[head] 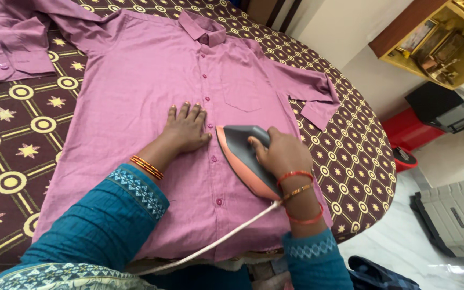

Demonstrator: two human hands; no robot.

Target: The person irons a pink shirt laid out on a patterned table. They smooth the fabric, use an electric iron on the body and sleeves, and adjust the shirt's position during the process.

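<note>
The mauve button-front shirt (151, 96) is lying spread face up, buttoned, across the table, collar away from the person and hem hanging near the close edge; it looks like thin, soft, light cloth that is likely to wrinkle and slide under a push, so it wants pinning flat rather than gripping. The left hand (186, 129) is doing just that, resting open with fingers spread and palm down on the chest panel, just left of the button placket. The right hand (280, 153) is wrapping closed around the handle of the grey and orange iron (245, 158), which is sitting sole down on the shirt front below the chest pocket, nose pointing toward the left hand and close to it; the iron seems rigid, fairly heavy and presumably hot, best taken by the handle only. Its pale cord (210, 244) is trailing back over the hem and off the near edge, where it could drag the cloth. The patterned brown tablecloth (17, 145) is showing around the shirt, and the far sleeve (312, 91) is lying folded beside the pocket.
</note>
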